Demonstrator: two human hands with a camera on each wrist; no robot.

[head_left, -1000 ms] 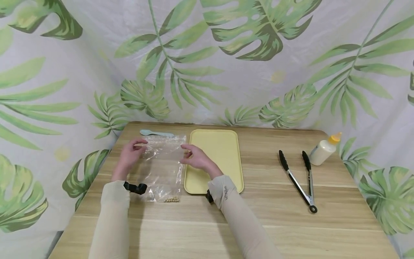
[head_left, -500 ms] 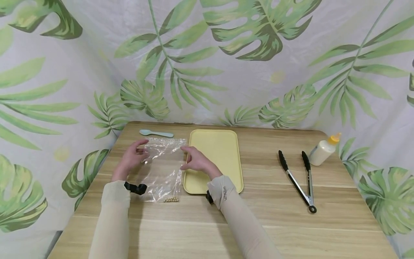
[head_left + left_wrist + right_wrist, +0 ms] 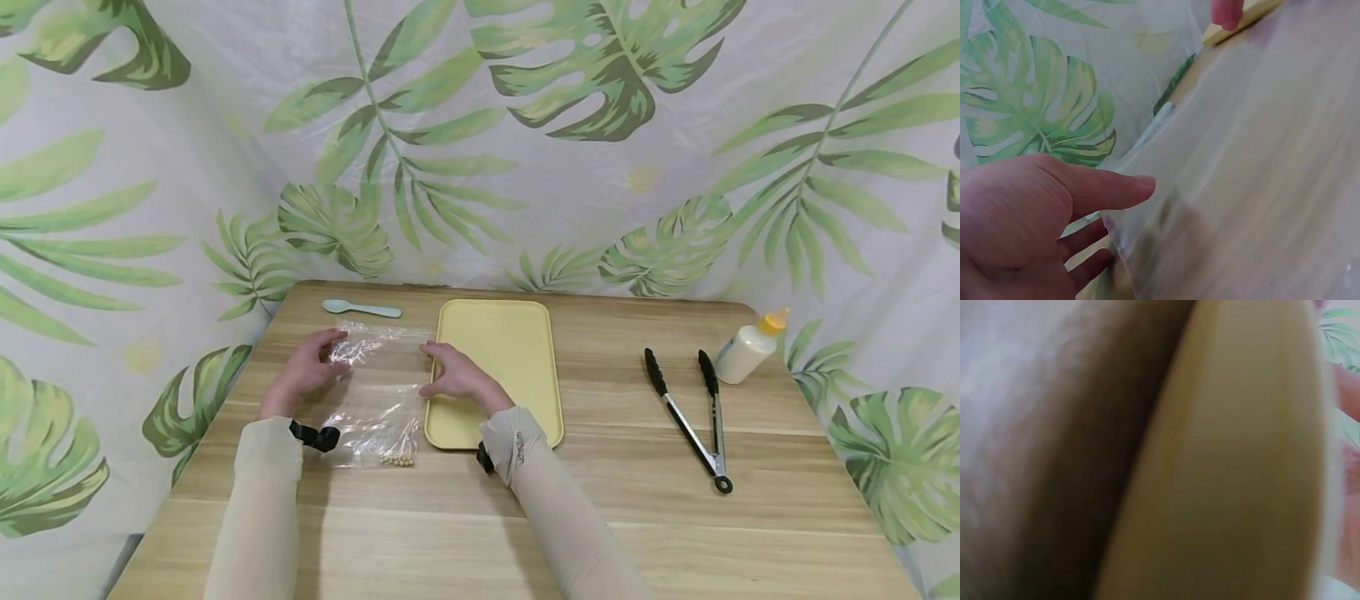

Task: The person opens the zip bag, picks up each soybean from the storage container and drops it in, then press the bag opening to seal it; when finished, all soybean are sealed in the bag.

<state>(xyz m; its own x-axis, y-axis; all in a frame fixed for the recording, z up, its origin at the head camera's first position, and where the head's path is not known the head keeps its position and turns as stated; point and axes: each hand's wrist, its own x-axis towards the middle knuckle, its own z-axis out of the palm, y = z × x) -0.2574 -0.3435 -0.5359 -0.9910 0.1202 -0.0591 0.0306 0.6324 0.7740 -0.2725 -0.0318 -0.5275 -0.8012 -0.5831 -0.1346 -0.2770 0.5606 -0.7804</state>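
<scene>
A clear plastic bag (image 3: 375, 421) lies on the table's left side, bent across its middle. Small tan beads or beans (image 3: 397, 460) cluster at its near right corner. My left hand (image 3: 309, 367) holds the bag's left side; the left wrist view shows its thumb over the film and curled fingers by the edge. My right hand (image 3: 459, 375) holds the opposite side, thumb and index at the bag's edge, above the tray's left rim. Its fingers (image 3: 1346, 506) show only partly in the right wrist view, past the blurred tray.
The yellow tray (image 3: 510, 333) sits right of the bag. A light blue spoon (image 3: 363, 309) lies behind it. Open black-tipped tongs (image 3: 690, 425) and a white bottle with a yellow cap (image 3: 747, 354) are on the right. A leaf-print curtain (image 3: 480, 167) hangs behind the table.
The bag's far edge has come nearer, uncovering the spoon, and a crease now runs across its middle. Both hands have shifted slightly toward the body.
</scene>
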